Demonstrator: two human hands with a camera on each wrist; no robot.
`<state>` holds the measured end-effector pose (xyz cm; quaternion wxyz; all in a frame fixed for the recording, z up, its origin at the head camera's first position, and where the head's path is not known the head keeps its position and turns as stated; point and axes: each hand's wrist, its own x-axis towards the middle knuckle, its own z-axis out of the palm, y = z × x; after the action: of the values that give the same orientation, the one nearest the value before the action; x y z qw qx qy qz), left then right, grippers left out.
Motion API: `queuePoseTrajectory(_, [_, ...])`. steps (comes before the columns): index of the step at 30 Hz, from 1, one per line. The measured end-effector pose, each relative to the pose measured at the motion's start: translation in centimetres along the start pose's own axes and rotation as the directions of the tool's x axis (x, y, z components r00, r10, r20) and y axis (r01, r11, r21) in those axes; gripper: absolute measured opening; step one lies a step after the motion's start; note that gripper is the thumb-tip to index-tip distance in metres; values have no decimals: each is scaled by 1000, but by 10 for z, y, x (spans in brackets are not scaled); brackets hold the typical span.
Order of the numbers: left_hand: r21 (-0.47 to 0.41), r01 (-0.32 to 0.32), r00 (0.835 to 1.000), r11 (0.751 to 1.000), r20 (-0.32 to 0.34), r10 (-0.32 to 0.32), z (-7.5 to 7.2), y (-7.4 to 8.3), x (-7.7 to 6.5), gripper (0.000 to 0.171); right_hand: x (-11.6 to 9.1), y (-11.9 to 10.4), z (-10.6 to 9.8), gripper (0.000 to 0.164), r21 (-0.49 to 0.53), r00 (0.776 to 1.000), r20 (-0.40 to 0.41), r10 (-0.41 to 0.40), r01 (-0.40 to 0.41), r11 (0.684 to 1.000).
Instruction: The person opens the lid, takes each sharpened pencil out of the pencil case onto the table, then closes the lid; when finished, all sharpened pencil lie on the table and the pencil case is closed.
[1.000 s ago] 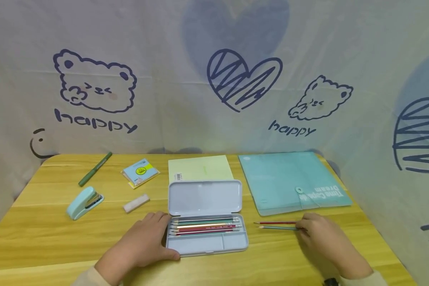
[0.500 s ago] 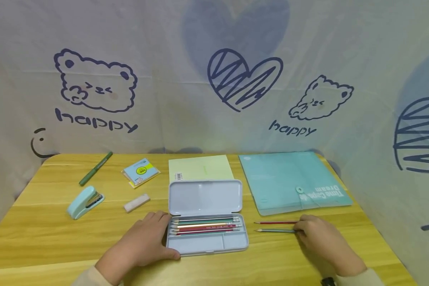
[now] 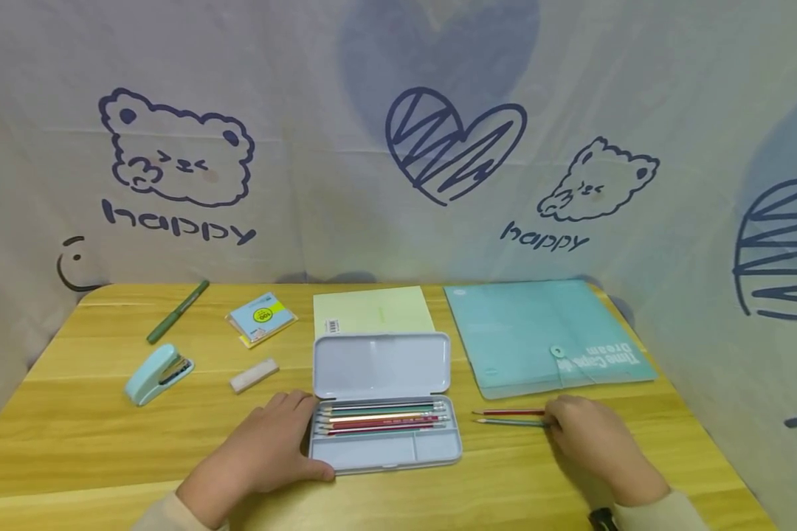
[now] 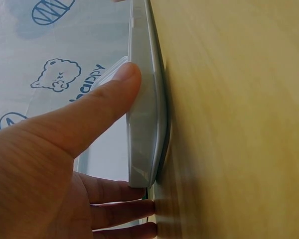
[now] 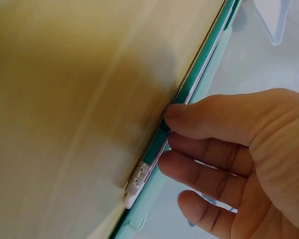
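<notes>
The open pencil case (image 3: pixel 348 451) is pale and lies on the wooden table with several pencils (image 3: pixel 381 420) in its rear compartment. My left hand (image 3: pixel 268 446) grips its left end. In the left wrist view the thumb presses the case's front wall (image 4: pixel 142 109), while the fingers reach round the end. To the right of the case, my right hand (image 3: pixel 584 435) pinches a red pencil (image 3: pixel 511 412) and a green pencil (image 3: pixel 508 422) lying side by side, tips toward the case. The right wrist view shows thumb and fingers on the green pencil (image 5: pixel 152 148) near its eraser end.
Behind the case lie a pale green notebook (image 3: pixel 372 308) and, farther right, a teal document folder (image 3: pixel 518 332). On the left are a white eraser (image 3: pixel 254 375), a mint stapler (image 3: pixel 153 376), a sticky-note pack (image 3: pixel 262 317) and a green pen (image 3: pixel 178 312). A printed curtain (image 3: pixel 319 184) hangs behind the table.
My right hand has shifted slightly left along the pencils. Their tips spread apart half a second ago and are now closer together. The left hand and case stay put.
</notes>
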<state>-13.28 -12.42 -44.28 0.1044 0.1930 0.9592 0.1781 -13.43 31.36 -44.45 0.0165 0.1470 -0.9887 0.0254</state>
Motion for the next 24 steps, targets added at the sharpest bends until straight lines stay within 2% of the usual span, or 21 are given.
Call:
queuePoseTrajectory(4, [-6, 0, 1000, 1000, 2, 0, -1, 0, 0, 103, 5, -15, -2, 28, -46, 998, -36, -46, 44, 998])
queuePoseTrajectory(8, [-7, 7, 1000, 1000, 9, -7, -1, -1, 0, 104, 14, -40, -11, 19, -31, 992, -39, -123, 122, 992])
queuePoseTrajectory(11, [-5, 15, 1000, 1000, 13, -15, -2, -1, 0, 104, 23, -62, -18, 11, 20, 967, -74, -244, 246, 969])
queuePoseTrajectory(15, [-11, 18, 1000, 1000, 18, -18, -3, -1, 0, 104, 37, -89, -21, 5, 40, 908, -113, -403, 409, 912])
queuePoseTrajectory(19, [-23, 15, 1000, 1000, 20, -14, -3, -1, 0, 104, 49, -113, -18, 3, 33, 879, -93, -468, 473, 881])
queuePoseTrajectory(24, [-22, 8, 1000, 1000, 19, -8, -2, -1, 0, 103, 60, -135, -15, 3, 32, 872, -50, -488, 490, 871])
